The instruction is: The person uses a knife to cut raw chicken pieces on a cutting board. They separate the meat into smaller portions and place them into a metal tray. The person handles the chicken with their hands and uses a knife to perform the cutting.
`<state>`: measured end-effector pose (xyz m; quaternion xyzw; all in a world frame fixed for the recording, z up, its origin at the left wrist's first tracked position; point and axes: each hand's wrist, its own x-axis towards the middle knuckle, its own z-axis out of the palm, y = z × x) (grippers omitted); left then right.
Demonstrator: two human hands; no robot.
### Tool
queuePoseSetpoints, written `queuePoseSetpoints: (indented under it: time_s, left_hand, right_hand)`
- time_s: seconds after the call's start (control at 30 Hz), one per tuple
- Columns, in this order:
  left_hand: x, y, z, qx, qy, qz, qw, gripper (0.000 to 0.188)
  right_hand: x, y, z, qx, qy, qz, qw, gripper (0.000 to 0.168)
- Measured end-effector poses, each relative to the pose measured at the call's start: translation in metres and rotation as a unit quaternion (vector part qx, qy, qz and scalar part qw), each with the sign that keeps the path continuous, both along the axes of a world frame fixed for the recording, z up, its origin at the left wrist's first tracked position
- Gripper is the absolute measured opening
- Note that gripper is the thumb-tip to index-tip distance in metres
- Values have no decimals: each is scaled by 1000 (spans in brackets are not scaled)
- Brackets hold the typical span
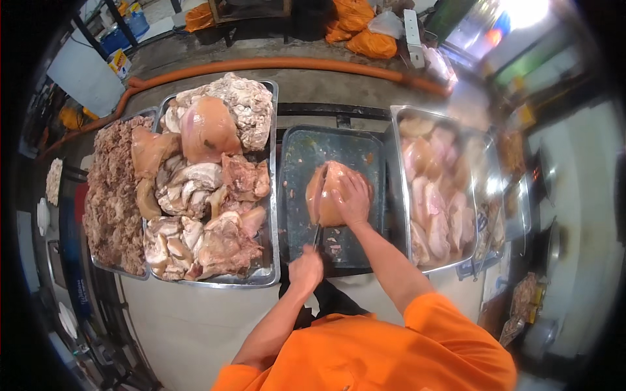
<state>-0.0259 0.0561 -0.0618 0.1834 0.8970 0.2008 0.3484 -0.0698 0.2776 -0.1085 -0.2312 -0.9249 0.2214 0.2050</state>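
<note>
On a dark cutting board (293, 146) lies a large skin-on piece of meat (332, 210), with a long cut running through its left part. My left hand (305, 268) grips a knife (318, 237) by the handle; its blade points away from me into the near end of the cut. The fingers of my right hand (353, 198) are spread over the right part of the meat, holding it down. Small scraps (335, 248) lie on the board near the knife.
To the left, a metal tray (275, 195) holds cut meat pieces, beside another tray of minced-looking meat (112, 195). A deep metal pan (403, 195) of pale meat stands at the right. Beyond the board runs an orange pipe (274, 63), with orange bags (371, 44) behind it.
</note>
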Motion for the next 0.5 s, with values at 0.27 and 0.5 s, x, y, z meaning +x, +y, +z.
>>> queuePoseSetpoints:
  time_s: [0.27, 0.5]
  left_hand:
    - [-16, -20, 28, 25, 50, -9, 998, 37]
    - [-53, -11, -2, 32, 80, 62, 994, 38]
  right_hand:
    - [-8, 6, 4, -31, -110, 19, 993, 64]
    - [-6, -31, 54, -3, -185, 48, 982, 89]
